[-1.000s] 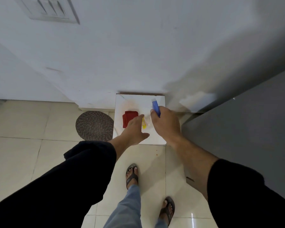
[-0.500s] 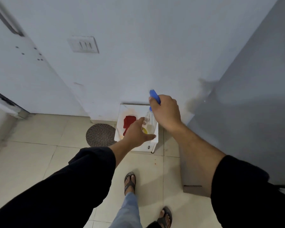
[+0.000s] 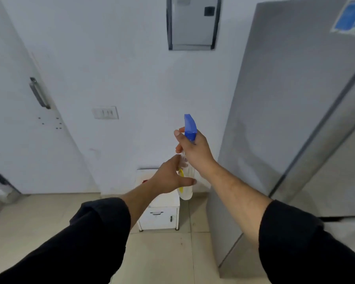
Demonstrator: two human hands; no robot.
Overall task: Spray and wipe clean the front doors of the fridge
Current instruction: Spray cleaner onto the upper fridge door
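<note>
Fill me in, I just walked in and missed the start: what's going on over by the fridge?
A person faces the wall, holding a spray bottle out in front. The right hand grips it around the neck, with the blue trigger head on top. The left hand lies open against its clear body. The grey fridge stands to the right, and the nozzle is not aimed at it. Neither hand holds a cloth. A small white cabinet sits below.
</note>
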